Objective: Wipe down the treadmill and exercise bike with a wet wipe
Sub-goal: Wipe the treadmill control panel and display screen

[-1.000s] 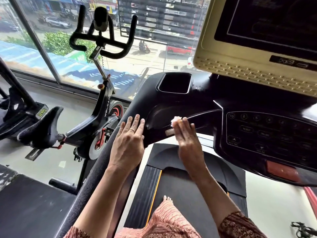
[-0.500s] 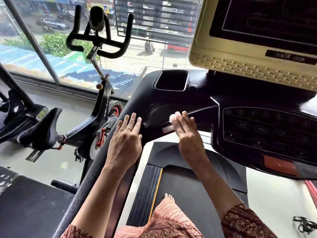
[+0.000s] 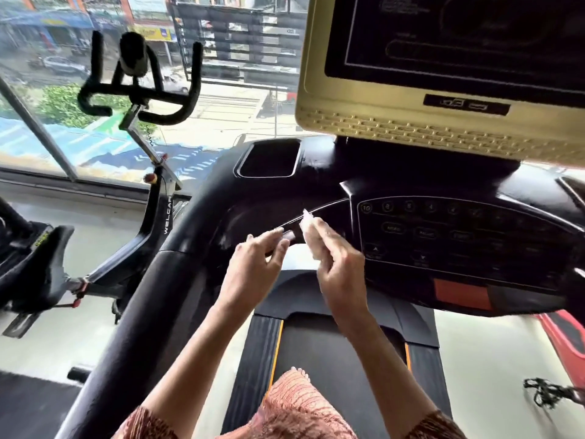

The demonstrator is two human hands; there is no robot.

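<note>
1. Fingers [image 3: 330, 248] of the right hand [image 3: 342, 280] pinch a crumpled white wet wipe [image 3: 311, 239] at the centre of the frame, just in front of the treadmill [image 3: 316, 185] console's lower edge.
2. Just left of it, the left hand [image 3: 253, 270] has its fingers [image 3: 278, 240] loosely bent towards the wipe and gripping nothing; motion blur hides whether they touch it.
3. At centre right, the treadmill's keypad [image 3: 459, 236] has a round key reading "10" at its upper left corner. The other key labels are too blurred to read.
4. A gold-framed dark screen [image 3: 443, 58] fills the upper right; its small label cannot be read.
5. On the left stands the black exercise bike [image 3: 155, 217], with "WELCAR" in white lettering on its frame.
</note>
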